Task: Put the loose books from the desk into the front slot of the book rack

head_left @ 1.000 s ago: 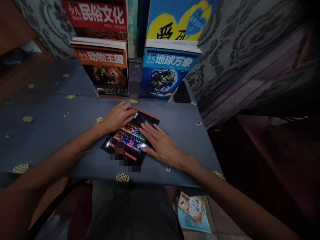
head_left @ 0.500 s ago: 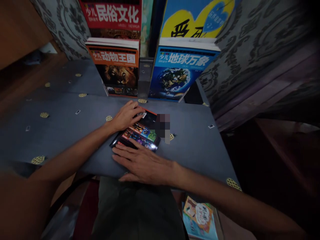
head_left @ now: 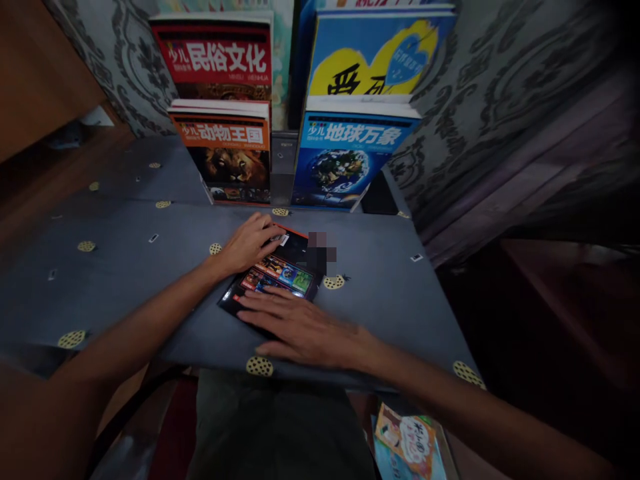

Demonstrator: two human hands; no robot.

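A dark book [head_left: 274,268] lies tilted on the cloth-covered table, with rows of small coloured pictures and a barcode label on its upward cover. Across its far left part rests my left hand [head_left: 250,245], fingers slightly bent and apart, near the label. My right hand [head_left: 307,328] lies flat over the near part of the book, fingers stretched out, hiding some of the lower pictures. Neither hand is closed around the book. A blurred patch covers the area beside the book's right edge.
Behind the book stands a rack holding upright books: a lion-cover book [head_left: 235,163], an earth-cover book [head_left: 345,163], a red book [head_left: 220,60] and a yellow-heart book [head_left: 375,60]. A patterned wall backs them. More books [head_left: 407,440] sit below the table edge at lower right.
My right hand has slid a little forward and right over the book's cover. The left hand stays at the far left part. The view has tilted up slightly, showing more of the rear books.
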